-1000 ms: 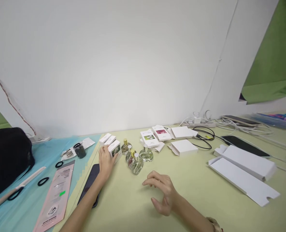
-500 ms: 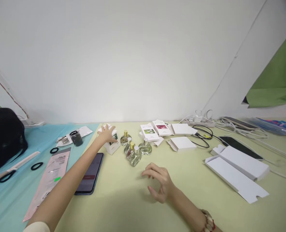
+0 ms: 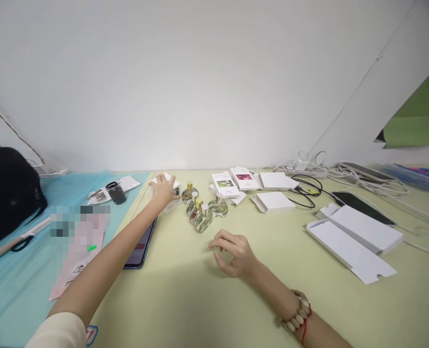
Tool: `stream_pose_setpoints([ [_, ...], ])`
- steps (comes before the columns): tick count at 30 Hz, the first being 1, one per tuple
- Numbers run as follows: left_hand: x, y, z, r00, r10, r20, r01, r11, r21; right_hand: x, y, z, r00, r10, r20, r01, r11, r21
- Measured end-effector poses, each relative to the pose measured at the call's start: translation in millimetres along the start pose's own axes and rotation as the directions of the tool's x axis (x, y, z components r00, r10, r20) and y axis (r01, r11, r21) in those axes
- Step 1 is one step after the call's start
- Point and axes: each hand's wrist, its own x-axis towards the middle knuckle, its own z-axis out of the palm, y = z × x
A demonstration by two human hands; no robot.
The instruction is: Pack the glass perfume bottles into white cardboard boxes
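Note:
My left hand (image 3: 164,192) reaches to the far side of the table, its fingers curled over a small white carton (image 3: 173,205). The hand covers most of that carton. Just right of it stand several glass perfume bottles (image 3: 203,220) with gold and silver caps, close together. Nearer to me, my right hand (image 3: 236,253) hovers over the table with thumb and fingers curved apart and nothing between them. A beaded bracelet (image 3: 297,314) circles the right wrist.
Behind the bottles lie flat white boxes with pictures (image 3: 227,186) and plain white boxes (image 3: 274,202). An unfolded carton (image 3: 352,246), a dark phone (image 3: 363,208) and cables (image 3: 374,186) are at the right. A phone (image 3: 140,249) lies under my left forearm; a black bag (image 3: 7,193) sits far left.
My left hand's spread fingers have closed onto the small white carton. My right hand keeps its curved pose. The whole view has shifted slightly, with the table higher in the picture.

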Motion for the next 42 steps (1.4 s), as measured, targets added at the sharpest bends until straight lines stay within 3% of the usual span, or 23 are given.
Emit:
stream_pose_setpoints([
  [7,-5.0,3.4,-5.9,0.998,-0.027,0.058,0.031,0.998,-0.062,2.6,0.2,3.5,0.997,0.073,0.022,-0.072,0.996,-0.051],
  [9,-12.1,3.8,-12.9,0.999,-0.05,0.007,0.05,0.989,-0.137,3.9,3.3,0.5,0.993,0.117,0.029,-0.114,0.99,-0.078],
  [11,-30.2,8.1,-20.2,0.985,-0.104,-0.139,0.069,0.969,-0.239,5.2,11.0,-5.5,0.98,0.198,-0.011,-0.198,0.971,-0.135],
  [12,-44.3,12.5,-22.6,0.96,-0.131,-0.247,0.054,0.954,-0.296,5.4,16.9,-9.7,0.964,0.261,-0.053,-0.266,0.948,-0.174],
  [14,-82.2,26.4,-22.8,0.863,-0.194,-0.466,-0.025,0.905,-0.424,3.9,32.6,-19.5,0.893,0.415,-0.171,-0.448,0.856,-0.259],
  [16,-128.5,46.3,-16.8,0.77,-0.199,-0.606,-0.178,0.846,-0.503,-1.5,51.2,-28.7,0.789,0.546,-0.281,-0.614,0.709,-0.346],
  [17,-152.1,57.4,-12.5,0.762,-0.15,-0.63,-0.26,0.82,-0.51,-5.7,60.2,-32.0,0.748,0.595,-0.293,-0.661,0.636,-0.399],
  [20,-211.9,88.8,-1.6,0.843,0.168,-0.511,-0.445,0.751,-0.488,-20.7,79.8,-33.1,0.625,0.737,-0.257,-0.742,0.459,-0.49],
  [21,-225.6,96.9,0.1,0.855,0.271,-0.442,-0.48,0.734,-0.48,-25.3,83.0,-30.8,0.549,0.814,-0.188,-0.747,0.377,-0.548],
  [24,-247.9,110.8,1.0,0.887,0.367,-0.282,-0.463,0.718,-0.52,-33.9,85.3,-21.3,0.475,0.878,-0.066,-0.718,0.342,-0.606],
  [28,-253.0,112.9,2.0,0.937,0.251,-0.242,-0.344,0.777,-0.527,-34.3,83.1,-16.1,0.46,0.888,0.002,-0.683,0.355,-0.639],
  [36,-253.6,112.1,5.6,0.944,0.215,-0.249,-0.316,0.803,-0.506,-44.6,73.1,-18.0,0.429,0.903,0.013,-0.653,0.32,-0.686],
  [42,-252.7,109.8,8.4,0.961,0.161,-0.225,-0.256,0.824,-0.506,-60.5,54.7,-22.3,0.458,0.886,0.069,-0.625,0.376,-0.684],
])
